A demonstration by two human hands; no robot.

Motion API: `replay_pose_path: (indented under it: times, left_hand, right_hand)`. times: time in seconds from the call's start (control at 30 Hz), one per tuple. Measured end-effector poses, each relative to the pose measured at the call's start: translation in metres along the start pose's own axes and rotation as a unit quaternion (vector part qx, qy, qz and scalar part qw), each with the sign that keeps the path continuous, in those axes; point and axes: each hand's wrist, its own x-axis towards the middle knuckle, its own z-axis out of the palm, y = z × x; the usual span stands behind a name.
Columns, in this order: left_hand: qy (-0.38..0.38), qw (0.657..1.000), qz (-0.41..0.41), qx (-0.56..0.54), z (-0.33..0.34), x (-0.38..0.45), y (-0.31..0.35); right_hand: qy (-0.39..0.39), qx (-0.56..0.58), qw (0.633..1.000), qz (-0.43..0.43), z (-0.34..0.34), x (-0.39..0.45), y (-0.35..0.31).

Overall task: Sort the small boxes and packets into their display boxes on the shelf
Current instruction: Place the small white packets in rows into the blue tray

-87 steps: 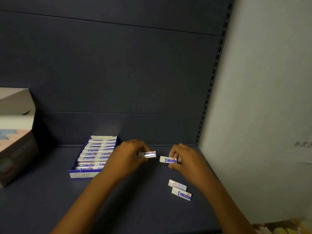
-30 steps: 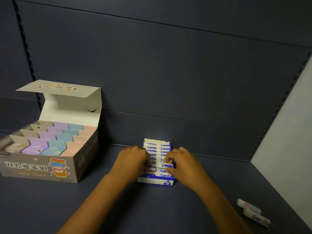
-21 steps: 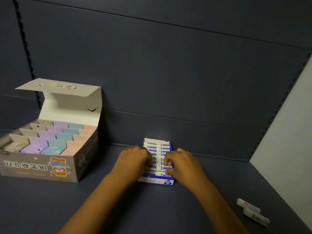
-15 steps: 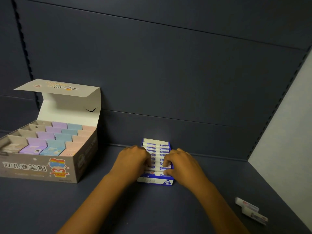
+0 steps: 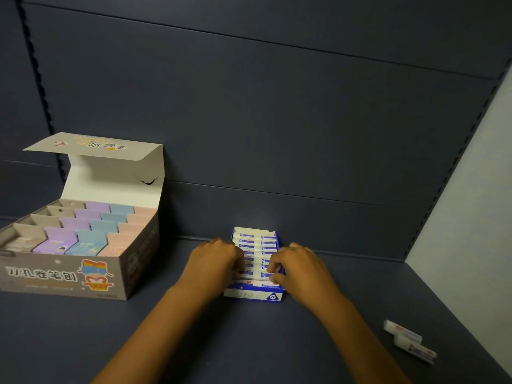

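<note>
A blue display box [image 5: 250,295] stands on the dark shelf near the back panel. It holds several rows of small white-and-blue boxes [image 5: 253,241]. My left hand [image 5: 213,261] is at its left side, fingers curled onto the left end of a small box in a front row. My right hand [image 5: 302,270] is at its right side and pinches the right end of a small box there between thumb and fingers. Two loose small boxes [image 5: 403,331] [image 5: 417,350] lie on the shelf at the far right.
A large grey display box [image 5: 63,275] with its lid folded up stands at the left, holding several purple, blue and pink packets. A pale side wall [image 5: 471,189] closes the shelf on the right. The dark back panel rises behind both boxes.
Earlier each hand held a small box above the shelf. Both hands have since moved to the blue display box and stayed on its front rows, shifting only slightly.
</note>
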Motion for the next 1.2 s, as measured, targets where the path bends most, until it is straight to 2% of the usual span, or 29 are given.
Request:
replay_pose_path:
  times: [0.3,0.5,0.8,0.97,1.2]
  left_hand:
    - [-0.005,1.0,-0.021,0.002,-0.002,-0.001,0.006]
    - [0.007,1.0,-0.021,0.011,-0.003,0.0,0.024]
    - [0.041,0.998,0.024,-0.035,-0.006,0.014,0.107]
    - [0.021,0.996,0.063,-0.063,0.006,0.015,0.156]
    - [-0.01,0.995,0.061,-0.075,0.033,0.009,0.21]
  right_hand:
    - [0.001,0.007,1.0,-0.014,0.003,-0.001,0.002]
    - [0.063,0.036,0.997,-0.038,-0.005,-0.021,0.021]
    - [0.088,0.048,0.995,-0.007,-0.035,-0.074,0.092]
    - [0.084,0.052,0.995,0.023,-0.042,-0.111,0.137]
    - [0.068,0.08,0.992,0.065,-0.032,-0.16,0.184]
